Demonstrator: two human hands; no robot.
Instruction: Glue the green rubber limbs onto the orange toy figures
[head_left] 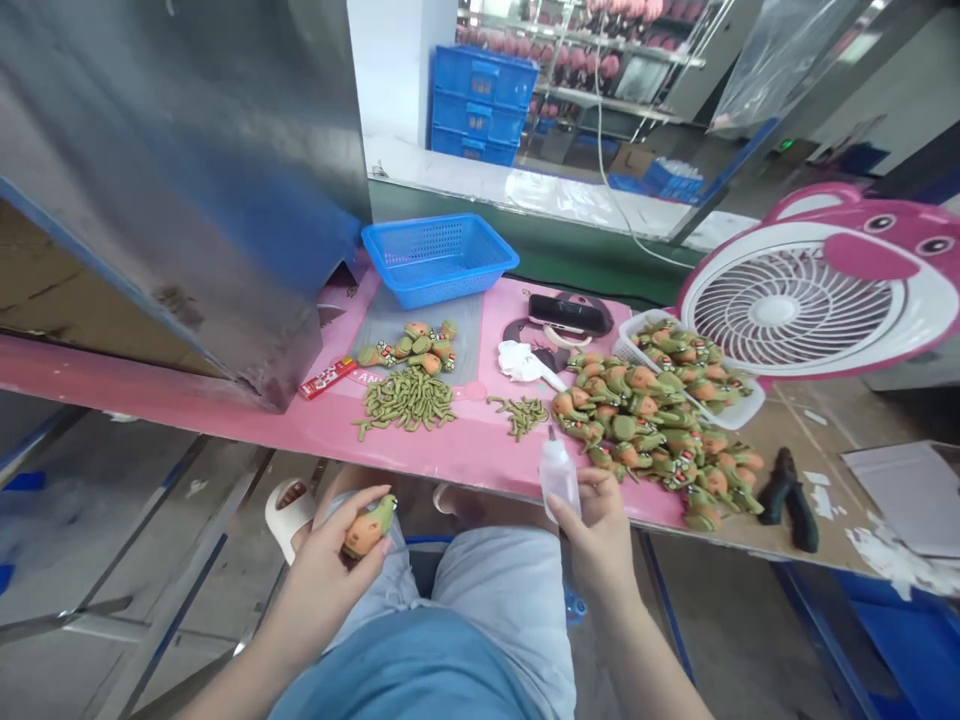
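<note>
My left hand (330, 560) is closed around an orange and green toy figure (367, 527), held low over my lap, below the table edge. My right hand (596, 530) grips a small clear squeeze bottle (559, 472) with a pointed nozzle, upright at the front edge of the pink table (465, 450). Just beyond the bottle lies a big heap of the same orange and green figures (652, 430). A pile of small green pieces (407, 400) and a smaller pile (521, 412) lie in the middle of the table.
A blue basket (439, 258) stands at the back, a white basket of figures (694, 365) on the right. A pink bear-faced fan (817, 290) stands far right. Black pliers (787, 485), a phone (568, 313), a red packet (328, 377) and a metal machine housing (187, 180) are around.
</note>
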